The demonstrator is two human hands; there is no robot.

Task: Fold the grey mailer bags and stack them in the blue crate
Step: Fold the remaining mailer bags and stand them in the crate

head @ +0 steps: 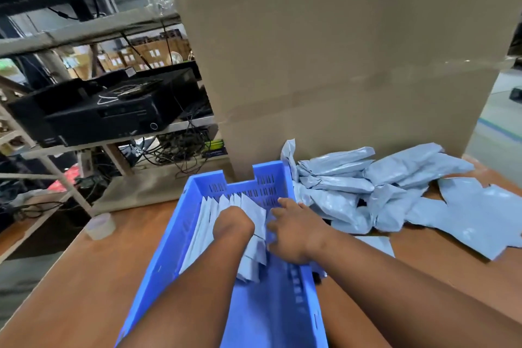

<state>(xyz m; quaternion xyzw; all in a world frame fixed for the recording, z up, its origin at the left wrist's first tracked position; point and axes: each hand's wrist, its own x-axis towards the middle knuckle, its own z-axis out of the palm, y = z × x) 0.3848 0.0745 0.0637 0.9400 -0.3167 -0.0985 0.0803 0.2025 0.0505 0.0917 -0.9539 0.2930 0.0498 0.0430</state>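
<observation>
A blue crate (169,234) stands on the wooden table in front of me. Several folded grey mailer bags (251,213) stand on edge in a row in its far half. My left hand (233,224) reaches down into that row, with its fingers hidden among the bags. My right hand (293,230) is at the right end of the row, by the crate's right wall. Its fingers are spread, and its thumb touches the bags. A pile of unfolded grey mailer bags (353,186) lies right of the crate.
A large cardboard box (339,65) wrapped in clear film stands right behind the crate. A flat grey bag (480,220) lies at the far right of the table (84,277). A tape roll (100,226) sits near the left edge. Shelving with a black device (99,113) and cables is beyond.
</observation>
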